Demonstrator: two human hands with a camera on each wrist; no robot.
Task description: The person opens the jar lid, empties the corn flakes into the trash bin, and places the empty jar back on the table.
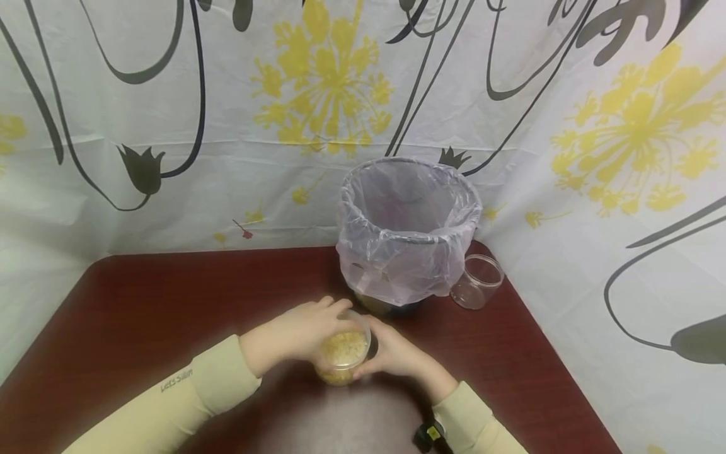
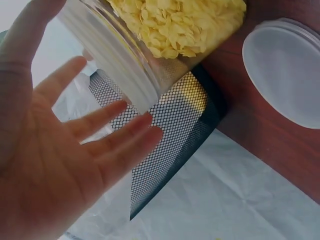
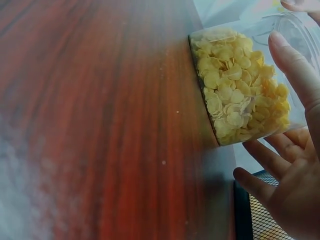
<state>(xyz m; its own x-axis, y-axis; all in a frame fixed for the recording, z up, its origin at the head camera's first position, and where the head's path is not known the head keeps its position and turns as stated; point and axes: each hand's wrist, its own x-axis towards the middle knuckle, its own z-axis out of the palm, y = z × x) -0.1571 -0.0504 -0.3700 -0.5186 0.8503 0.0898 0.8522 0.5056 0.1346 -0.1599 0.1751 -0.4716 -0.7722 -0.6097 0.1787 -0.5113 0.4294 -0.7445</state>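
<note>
A clear plastic jar [image 1: 344, 349] of pale yellow flakes [image 3: 235, 90] is between my two hands in front of the bin. My left hand [image 1: 309, 331] holds its upper left side, and in the left wrist view the fingertips [image 2: 152, 132] reach the whitish rim. From the right, my right hand [image 1: 391, 350] grips the jar, thumb [image 3: 292, 62] along the near side and fingers behind. Whether a cover sits on the jar I cannot tell. A whitish translucent disc, like a lid [image 2: 287, 72], lies on the table in the left wrist view.
Behind the hands stands a black mesh bin [image 2: 165, 125] lined with a thin pinkish bag [image 1: 405, 268]. An empty clear jar [image 1: 478, 282] stands right of it on the dark red table [image 1: 187, 296]. A patterned curtain [image 1: 227, 113] closes off the back and sides.
</note>
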